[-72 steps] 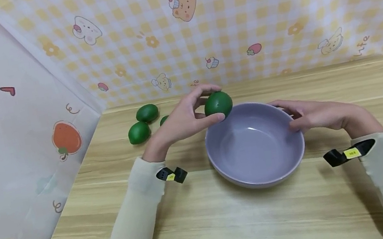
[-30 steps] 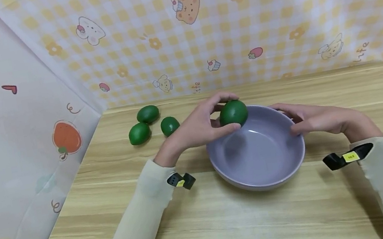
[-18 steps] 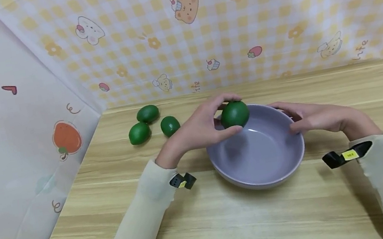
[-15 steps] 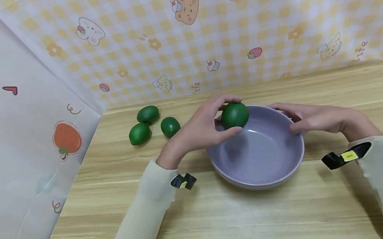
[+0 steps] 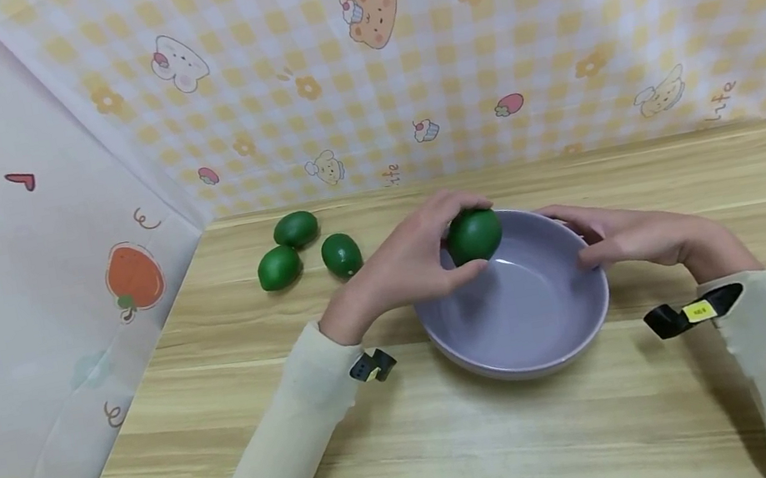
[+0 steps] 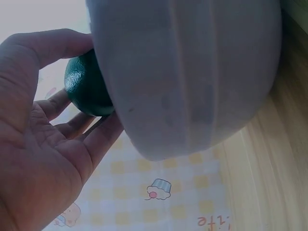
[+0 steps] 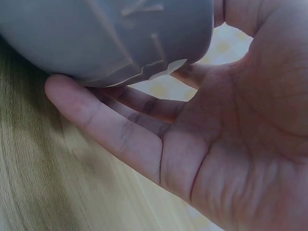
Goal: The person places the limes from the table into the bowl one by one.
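Observation:
My left hand (image 5: 423, 253) holds a dark green lime (image 5: 475, 236) between thumb and fingers, above the left inner side of a lilac bowl (image 5: 525, 317). In the left wrist view the bowl's wall (image 6: 187, 82) hides part of that lime (image 6: 86, 86). Across the bowl, my right hand (image 5: 644, 233) grips the right rim, its thumb over the edge and its fingers along the outside. Seen from the right wrist, the fingers (image 7: 115, 130) lie against the bowl's underside (image 7: 110, 38). The part of the bowl's inside that shows holds nothing.
Three more limes lie on the wooden table at the back left: one behind (image 5: 296, 229), one in front of it (image 5: 279, 267), and one nearer my left wrist (image 5: 342, 255). A yellow-checked cloth (image 5: 324, 71) hangs behind the table, and a white sheet (image 5: 41, 288) borders its left.
My left hand has carried the lime rightward and a little lower, from the bowl's back left rim to over its inside. The right hand has stayed at the rim.

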Demonstrator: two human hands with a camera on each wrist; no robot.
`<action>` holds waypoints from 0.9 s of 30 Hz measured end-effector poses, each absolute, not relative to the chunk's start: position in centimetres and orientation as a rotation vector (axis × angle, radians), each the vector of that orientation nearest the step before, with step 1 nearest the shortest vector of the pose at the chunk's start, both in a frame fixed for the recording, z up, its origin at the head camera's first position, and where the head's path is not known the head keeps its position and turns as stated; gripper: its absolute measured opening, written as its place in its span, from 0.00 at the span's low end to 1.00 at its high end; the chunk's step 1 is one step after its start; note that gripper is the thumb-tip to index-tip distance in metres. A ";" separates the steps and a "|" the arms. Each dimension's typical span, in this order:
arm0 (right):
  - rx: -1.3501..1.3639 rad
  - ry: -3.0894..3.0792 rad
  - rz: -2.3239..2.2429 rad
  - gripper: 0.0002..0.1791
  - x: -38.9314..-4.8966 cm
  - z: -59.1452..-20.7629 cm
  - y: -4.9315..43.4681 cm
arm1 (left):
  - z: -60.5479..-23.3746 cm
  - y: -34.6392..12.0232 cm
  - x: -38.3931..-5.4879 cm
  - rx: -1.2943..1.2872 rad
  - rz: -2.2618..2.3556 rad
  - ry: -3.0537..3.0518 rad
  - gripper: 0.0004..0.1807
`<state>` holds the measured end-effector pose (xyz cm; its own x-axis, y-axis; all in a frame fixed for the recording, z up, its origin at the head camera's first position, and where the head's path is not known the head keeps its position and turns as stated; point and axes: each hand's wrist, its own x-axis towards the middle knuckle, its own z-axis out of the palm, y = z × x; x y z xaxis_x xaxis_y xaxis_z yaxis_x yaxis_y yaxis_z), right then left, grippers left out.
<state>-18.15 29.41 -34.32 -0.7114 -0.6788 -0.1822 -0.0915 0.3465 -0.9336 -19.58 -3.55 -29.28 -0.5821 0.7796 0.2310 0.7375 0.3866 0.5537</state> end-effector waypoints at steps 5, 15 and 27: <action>-0.665 2.047 -1.388 0.44 -18.1 -34.4 29.3 | -29.3 -3.3 -19.3 1.399 0.897 2.604 0.35; -0.658 2.074 -1.376 0.44 -18.0 -34.5 29.5 | -29.3 -3.0 -19.1 1.417 0.880 2.607 0.35; -0.651 2.061 -1.385 0.44 -18.1 -34.5 29.3 | -28.8 -3.2 -18.7 1.440 0.913 2.616 0.36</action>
<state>-18.09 29.33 -34.49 -0.7210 -0.6678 -0.1848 -0.0812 0.3464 -0.9346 -18.73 -3.19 -28.76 -0.5748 0.7779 0.2538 0.7669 0.4040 0.4987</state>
